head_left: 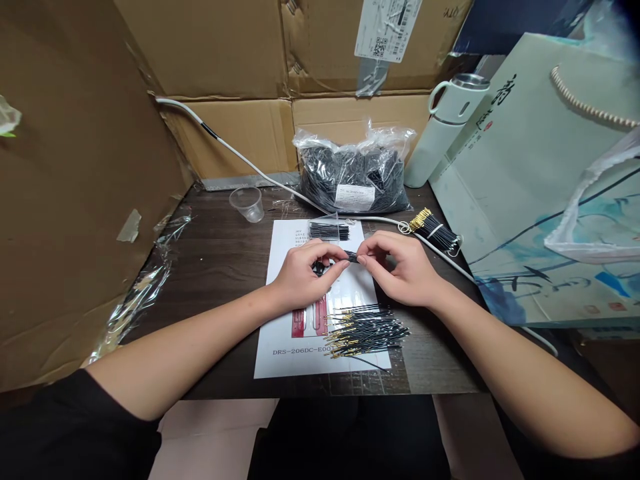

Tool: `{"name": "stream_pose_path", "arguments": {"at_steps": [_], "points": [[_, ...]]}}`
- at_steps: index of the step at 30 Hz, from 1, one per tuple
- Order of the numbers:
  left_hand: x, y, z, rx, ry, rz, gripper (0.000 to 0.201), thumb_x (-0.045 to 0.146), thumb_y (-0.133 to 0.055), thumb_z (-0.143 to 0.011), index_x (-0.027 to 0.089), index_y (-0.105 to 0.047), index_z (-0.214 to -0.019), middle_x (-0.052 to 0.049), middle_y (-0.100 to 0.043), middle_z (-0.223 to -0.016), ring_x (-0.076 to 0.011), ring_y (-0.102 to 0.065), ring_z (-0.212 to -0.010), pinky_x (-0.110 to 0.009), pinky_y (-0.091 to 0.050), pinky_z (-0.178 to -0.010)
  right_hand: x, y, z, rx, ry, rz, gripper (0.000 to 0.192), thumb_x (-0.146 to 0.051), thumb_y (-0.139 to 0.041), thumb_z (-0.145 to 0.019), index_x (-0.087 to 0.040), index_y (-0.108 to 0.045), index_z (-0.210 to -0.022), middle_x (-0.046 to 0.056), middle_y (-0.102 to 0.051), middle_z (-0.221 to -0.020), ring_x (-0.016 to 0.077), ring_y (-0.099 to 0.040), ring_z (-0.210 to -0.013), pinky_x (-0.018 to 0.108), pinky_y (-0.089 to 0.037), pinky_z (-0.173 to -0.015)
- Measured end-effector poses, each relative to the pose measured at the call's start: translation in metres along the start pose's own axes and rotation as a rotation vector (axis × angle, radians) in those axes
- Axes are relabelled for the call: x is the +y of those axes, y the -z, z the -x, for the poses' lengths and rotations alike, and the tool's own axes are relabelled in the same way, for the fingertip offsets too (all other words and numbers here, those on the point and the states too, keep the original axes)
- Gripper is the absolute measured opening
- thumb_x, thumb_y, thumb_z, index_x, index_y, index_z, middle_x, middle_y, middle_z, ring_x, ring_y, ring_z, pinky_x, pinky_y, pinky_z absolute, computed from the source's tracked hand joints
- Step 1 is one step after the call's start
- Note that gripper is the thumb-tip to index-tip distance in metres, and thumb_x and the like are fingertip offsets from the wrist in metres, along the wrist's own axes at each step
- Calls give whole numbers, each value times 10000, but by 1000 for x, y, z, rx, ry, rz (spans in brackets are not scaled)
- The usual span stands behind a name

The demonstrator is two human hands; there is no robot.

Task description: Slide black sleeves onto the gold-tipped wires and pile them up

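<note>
Dark worktop (220, 267): above the paper sheet (295, 360), both hands (305, 277) (403, 267) pinch one short wire (351, 257); fingers clamped, grip should stay even.

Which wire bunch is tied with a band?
The bundle of wires right of the white sheet, gold tips fanned out, a white band around it. The pile near the right hand lies loose.

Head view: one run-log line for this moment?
left hand: pinching short black wire | right hand: pinching same wire | loose wire pile: near edge
</note>
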State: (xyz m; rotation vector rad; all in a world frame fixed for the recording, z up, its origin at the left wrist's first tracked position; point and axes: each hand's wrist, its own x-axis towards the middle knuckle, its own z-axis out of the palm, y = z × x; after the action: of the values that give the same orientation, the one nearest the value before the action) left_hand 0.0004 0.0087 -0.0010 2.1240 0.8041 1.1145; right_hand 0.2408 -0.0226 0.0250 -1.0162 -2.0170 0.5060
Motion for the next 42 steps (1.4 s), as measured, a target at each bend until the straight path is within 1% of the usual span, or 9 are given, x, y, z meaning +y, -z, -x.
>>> {"name": "stream_pose_path", "arguments": {"at_steps": [12,17,19,23,27,29,33,35,42], "points": [[2,1,-1,4,-3,-21,59,259,-763,-995,216,-799,-1011,-44,-804,-920,-188,-695,-815,-359,-562,-775,-1,2,0,0,-19,7,58,-205,-673,-1005,-220,-704,-958,19,-683,-833,169,-593,-691,321,-472,-620],[1,7,-6,65,-50,-149,133,209,-712,-958,216,-739,-829,-38,-788,-840,-212,-690,-795,-416,-553,-827,3,5,-2,61,-33,32,69,-210,-677,-1008,-220,-702,-945,25,-695,-832,172,-592,-679,331,-484,-621],[-1,12,-9,69,-87,-213,133,189,-710,-909,218,-707,-780,-43,-781,-842,-224,-693,-805,-429,-555,-840,4,6,-2,85,-35,52,77,-214,-676,-1010,-223,-700,-937,26,-711,-832,175,-595,-673,337,-488,-623],[-10,23,-14,47,-121,-317,116,161,-701,-810,220,-645,-728,-51,-748,-831,-236,-671,-805,-429,-545,-826,7,6,-2,76,-28,82,109,-243,-667,-1032,-222,-697,-929,27,-721,-830,176,-596,-670,347,-489,-641],[-18,41,-22,-47,-149,-372,116,168,-685,-765,228,-612,-698,-26,-683,-721,-224,-606,-716,-412,-510,-760,10,4,-1,52,-9,156,216,-280,-615,-1083,-217,-657,-881,24,-671,-773,189,-593,-694,362,-472,-680],[-19,53,-28,-127,-144,-397,95,178,-687,-773,223,-637,-705,-33,-693,-744,-228,-616,-736,-401,-508,-750,11,4,-2,48,-9,176,231,-286,-607,-1093,-215,-647,-877,24,-667,-772,191,-594,-700,363,-467,-689],[-15,76,-38,-418,-95,-405,71,171,-699,-794,216,-738,-755,-45,-748,-819,-240,-687,-813,-395,-543,-796,14,4,-1,29,-1,178,222,-293,-614,-1096,-214,-649,-892,25,-677,-791,190,-603,-704,355,-457,-686],[-11,83,-40,-503,-64,-401,107,142,-701,-791,219,-773,-774,-47,-768,-841,-233,-711,-815,-385,-554,-798,15,3,-1,13,4,168,204,-294,-622,-1094,-214,-655,-909,29,-690,-818,191,-612,-714,352,-456,-683],[-1,93,-36,-542,26,-366,127,133,-750,-781,222,-814,-844,-51,-789,-892,-223,-722,-835,-352,-556,-796,16,2,1,-19,-3,121,144,-273,-639,-1086,-210,-676,-963,35,-691,-857,186,-607,-720,343,-457,-671]]}}
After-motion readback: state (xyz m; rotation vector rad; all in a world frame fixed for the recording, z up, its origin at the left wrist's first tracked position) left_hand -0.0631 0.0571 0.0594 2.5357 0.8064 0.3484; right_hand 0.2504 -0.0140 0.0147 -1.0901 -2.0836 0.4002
